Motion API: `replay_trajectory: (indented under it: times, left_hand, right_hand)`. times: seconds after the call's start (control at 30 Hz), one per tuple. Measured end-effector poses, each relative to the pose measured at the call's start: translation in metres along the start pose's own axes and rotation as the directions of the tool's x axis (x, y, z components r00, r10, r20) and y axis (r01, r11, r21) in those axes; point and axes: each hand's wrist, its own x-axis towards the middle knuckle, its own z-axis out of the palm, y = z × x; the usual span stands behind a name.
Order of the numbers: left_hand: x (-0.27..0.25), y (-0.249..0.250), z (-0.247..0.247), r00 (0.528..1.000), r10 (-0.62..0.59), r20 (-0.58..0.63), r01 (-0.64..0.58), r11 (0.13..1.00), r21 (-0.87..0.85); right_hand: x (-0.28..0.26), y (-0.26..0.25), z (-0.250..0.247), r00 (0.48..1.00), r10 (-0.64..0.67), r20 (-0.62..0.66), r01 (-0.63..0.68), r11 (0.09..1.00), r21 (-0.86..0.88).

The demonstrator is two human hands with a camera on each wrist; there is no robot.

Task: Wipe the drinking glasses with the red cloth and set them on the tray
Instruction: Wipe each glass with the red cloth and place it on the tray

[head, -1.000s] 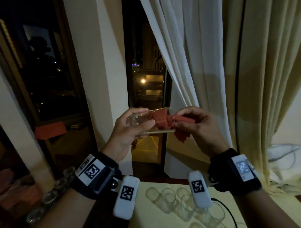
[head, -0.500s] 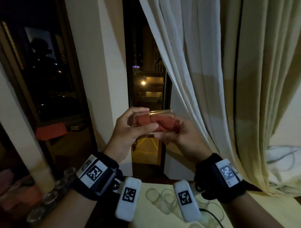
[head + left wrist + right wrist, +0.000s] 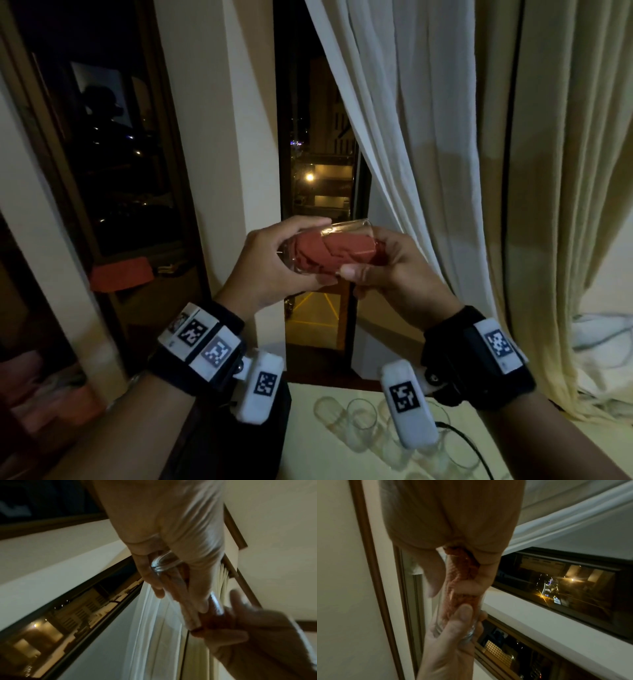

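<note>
left hand (image 3: 270, 263) grips drinking glass (image 3: 346, 228) base, 9 o'clock | right hand (image 3: 394, 270) at 3 o'clock pinches red cloth (image 3: 329, 251) stuffed inside

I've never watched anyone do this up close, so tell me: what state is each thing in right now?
Glass: on its side in the air, cloth inside.
Red cloth: stuffed into it.
Left hand: grips the glass.
Right hand: grips the cloth at the mouth.
Other glasses: on the table.
</note>
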Motion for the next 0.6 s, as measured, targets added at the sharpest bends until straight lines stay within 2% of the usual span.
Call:
replay_trajectory:
  times: [0.1, 0.17, 0.23, 0.3, 0.43, 0.5, 0.57, 0.6]
  left_hand:
    - [-0.001, -0.001, 0.003, 0.999, -0.050, 0.009, 0.050, 0.999, -0.005]
    - [-0.001, -0.001, 0.004, 0.982, -0.172, 0.074, 0.182, 0.969, -0.167]
    - [-0.001, -0.004, 0.004, 0.968, -0.217, 0.130, 0.244, 0.938, -0.248]
    - [0.000, -0.006, 0.003, 0.979, -0.185, 0.080, 0.196, 0.968, -0.155]
    - [-0.003, -0.002, 0.004, 0.999, 0.017, -0.039, -0.014, 0.996, 0.084]
    - [-0.003, -0.001, 0.005, 0.995, 0.083, -0.062, -0.073, 0.987, 0.141]
    - [-0.002, 0.000, 0.005, 0.996, 0.056, -0.072, -0.047, 0.991, 0.122]
    - [0.000, 0.002, 0.004, 0.999, -0.014, -0.042, 0.016, 0.999, 0.040]
  right_hand:
    - [0.002, 0.002, 0.005, 0.993, -0.088, -0.074, 0.088, 0.996, -0.002]
    - [0.002, -0.001, 0.005, 0.983, -0.153, -0.098, 0.149, 0.988, -0.047]
    - [0.000, -0.004, 0.003, 0.978, -0.196, -0.078, 0.183, 0.973, -0.142]
    - [0.000, -0.007, 0.002, 0.983, -0.175, -0.052, 0.162, 0.968, -0.194]
    - [0.003, -0.010, 0.001, 0.998, -0.054, -0.029, 0.051, 0.993, -0.104]
    - [0.004, -0.014, 0.001, 0.998, -0.050, -0.032, 0.048, 0.997, -0.066]
    - [0.007, -0.018, 0.000, 0.996, -0.082, -0.031, 0.082, 0.996, -0.028]
    - [0.009, -0.018, -0.002, 0.994, -0.106, -0.034, 0.105, 0.994, -0.030]
